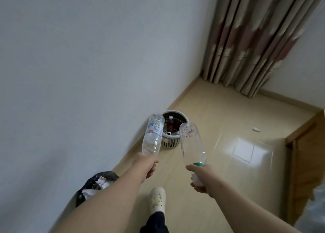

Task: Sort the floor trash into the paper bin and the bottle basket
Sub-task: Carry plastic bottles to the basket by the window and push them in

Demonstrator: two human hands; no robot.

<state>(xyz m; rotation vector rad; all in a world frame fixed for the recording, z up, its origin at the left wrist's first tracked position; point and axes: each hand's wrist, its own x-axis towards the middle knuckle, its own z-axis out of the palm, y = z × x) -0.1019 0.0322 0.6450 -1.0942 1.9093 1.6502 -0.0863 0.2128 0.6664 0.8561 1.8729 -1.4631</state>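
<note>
My left hand grips the neck end of a clear plastic bottle with a blue and white label, its base pointing up and forward. My right hand holds a second clear bottle with a green band near its neck, also base forward. Both bottles are in the air just short of the white perforated bottle basket, which stands against the wall and holds several bottles. Behind my left arm stands the paper bin lined with a black bag, with crumpled paper inside.
A white wall runs along the left. A striped curtain hangs in the far corner. A small white scrap lies on the glossy tiled floor. A wooden door is at the right. My foot in a white clog is below.
</note>
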